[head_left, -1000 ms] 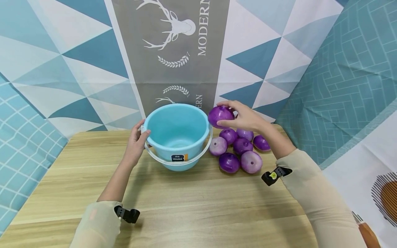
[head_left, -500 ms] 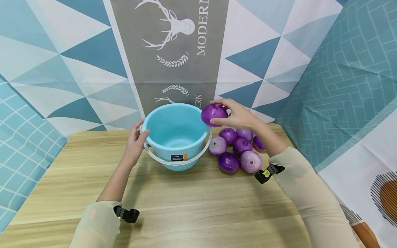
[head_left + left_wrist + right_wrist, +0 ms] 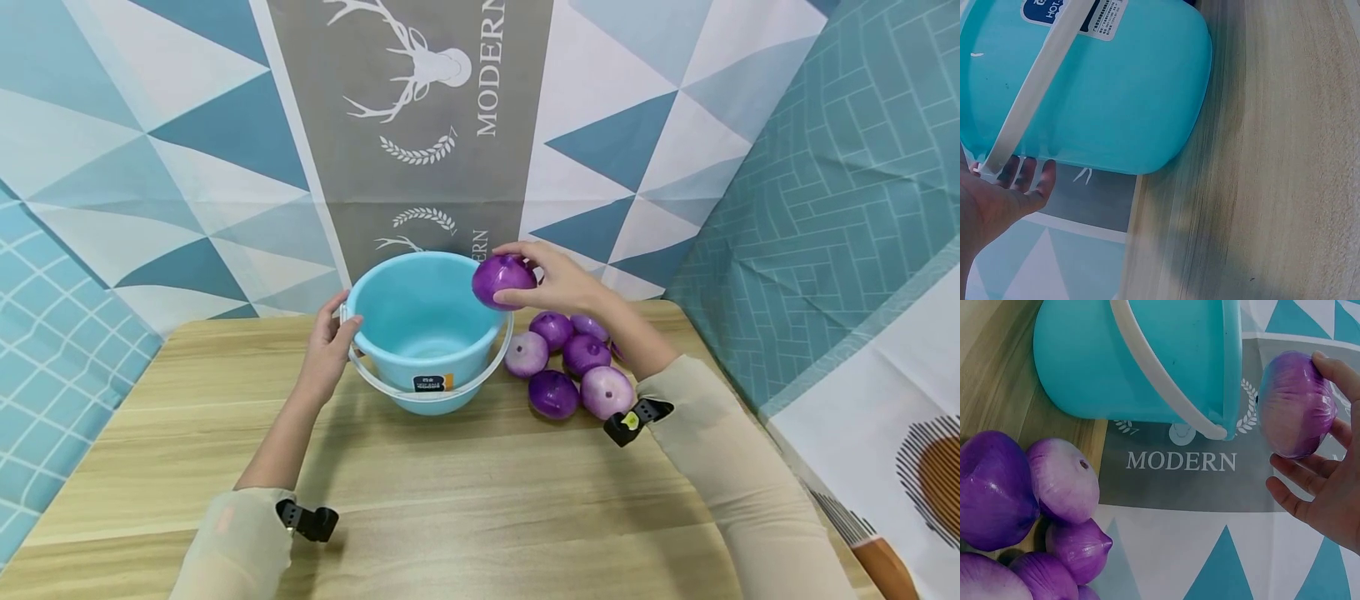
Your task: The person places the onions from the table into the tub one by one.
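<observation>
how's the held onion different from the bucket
The held onion is purple; the bucket is light blue. The held onion is much smaller than the bucket. The held onion is raised in the right hand, while the bucket stands on the table. Both are in a hand's grip: the left hand holds the bucket's rim.

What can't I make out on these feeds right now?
Head: one onion, mostly hidden behind the right forearm.
Head: the near inner wall of the bucket, hidden by its front rim.
Left wrist: the label, cut off by the top edge.
Right wrist: lower-left pale onion, cut off by frame edges.
</observation>
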Available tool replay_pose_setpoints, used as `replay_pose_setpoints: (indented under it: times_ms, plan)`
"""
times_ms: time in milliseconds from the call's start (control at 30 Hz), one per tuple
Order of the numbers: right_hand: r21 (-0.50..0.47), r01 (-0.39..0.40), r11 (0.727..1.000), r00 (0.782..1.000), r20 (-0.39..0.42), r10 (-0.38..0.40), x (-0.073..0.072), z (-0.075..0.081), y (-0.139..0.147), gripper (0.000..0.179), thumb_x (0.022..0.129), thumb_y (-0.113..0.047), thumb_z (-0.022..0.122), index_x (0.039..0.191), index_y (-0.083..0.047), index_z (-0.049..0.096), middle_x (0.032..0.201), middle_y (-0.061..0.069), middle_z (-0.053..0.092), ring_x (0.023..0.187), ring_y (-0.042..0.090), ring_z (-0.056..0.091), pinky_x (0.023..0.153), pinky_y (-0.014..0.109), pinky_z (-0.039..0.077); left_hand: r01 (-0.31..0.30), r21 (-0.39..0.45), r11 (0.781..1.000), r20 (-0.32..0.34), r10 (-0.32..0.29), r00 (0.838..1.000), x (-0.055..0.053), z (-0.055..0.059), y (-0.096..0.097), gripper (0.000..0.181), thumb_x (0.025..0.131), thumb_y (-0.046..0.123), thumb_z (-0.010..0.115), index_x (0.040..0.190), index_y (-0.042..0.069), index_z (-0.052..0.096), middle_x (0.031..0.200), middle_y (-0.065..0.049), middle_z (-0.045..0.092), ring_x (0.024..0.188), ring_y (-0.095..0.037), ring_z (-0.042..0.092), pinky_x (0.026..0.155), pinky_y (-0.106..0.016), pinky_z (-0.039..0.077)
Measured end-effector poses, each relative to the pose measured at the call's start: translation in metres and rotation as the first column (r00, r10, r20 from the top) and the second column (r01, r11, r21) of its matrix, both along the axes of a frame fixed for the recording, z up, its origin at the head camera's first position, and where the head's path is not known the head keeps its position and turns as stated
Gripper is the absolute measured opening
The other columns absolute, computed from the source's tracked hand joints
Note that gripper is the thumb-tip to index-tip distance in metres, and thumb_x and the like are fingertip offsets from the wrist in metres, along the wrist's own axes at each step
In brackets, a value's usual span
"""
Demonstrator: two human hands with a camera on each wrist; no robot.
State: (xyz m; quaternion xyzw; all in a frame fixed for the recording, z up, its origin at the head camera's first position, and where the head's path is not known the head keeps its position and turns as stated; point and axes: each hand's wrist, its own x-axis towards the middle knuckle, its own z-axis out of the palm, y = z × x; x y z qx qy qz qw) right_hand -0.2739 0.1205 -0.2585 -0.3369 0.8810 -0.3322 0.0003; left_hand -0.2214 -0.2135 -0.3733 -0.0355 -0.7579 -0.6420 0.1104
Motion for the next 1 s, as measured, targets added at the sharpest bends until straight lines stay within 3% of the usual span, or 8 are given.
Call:
replay_pose_setpoints:
  times_ms: [200,567,800,1000]
  plan:
    - [-0.025,-0.006,1.0,1.0,0.018,0.007,0.001,-0.002,-0.006,0.062,0.079,-0.034,0.073,0.134,-0.018,0.048,0.119,0.003,0.052,0.107,0.018,0.049,0.082,0.033,0.054,-0.007,0.02,1.0,0.008,0.007,1.0,0.001,0.0,0.001,0.055,0.099,0.027,0.043,0.148,0.012,0.023,0.122,-0.019,0.045,0.088,-0.008,0.057,0.064,-0.014,0.054]
    - [-0.03,-0.021,0.999,1.0,0.022,0.022,0.001,-0.004,-0.014,0.063,0.08,-0.034,0.072,0.135,-0.017,0.047,0.119,0.003,0.053,0.108,0.018,0.05,0.085,0.033,0.052,-0.027,0.092,0.995,0.062,0.021,0.998,0.001,0.0,0.005,0.053,0.098,0.027,0.044,0.147,0.02,0.026,0.125,-0.011,0.042,0.099,-0.015,0.053,0.069,-0.017,0.055]
    - [-0.041,-0.04,0.998,0.999,0.025,0.041,0.001,-0.006,-0.018,0.063,0.08,-0.032,0.071,0.136,-0.015,0.046,0.12,0.006,0.053,0.107,0.019,0.05,0.083,0.033,0.053,-0.027,0.118,0.993,0.097,0.016,0.995,0.003,0.001,0.008,0.054,0.098,0.028,0.041,0.148,0.021,0.022,0.138,-0.018,0.034,0.114,-0.027,0.047,0.073,-0.022,0.057]
    - [-0.045,-0.047,0.998,0.999,0.01,0.047,0.002,-0.007,-0.02,0.062,0.08,-0.031,0.072,0.134,-0.015,0.048,0.121,0.006,0.053,0.105,0.02,0.05,0.082,0.033,0.053,-0.023,0.118,0.993,0.084,0.013,0.996,0.002,0.0,0.007,0.056,0.097,0.028,0.042,0.148,0.019,0.021,0.132,-0.015,0.037,0.111,-0.028,0.048,0.069,-0.02,0.056]
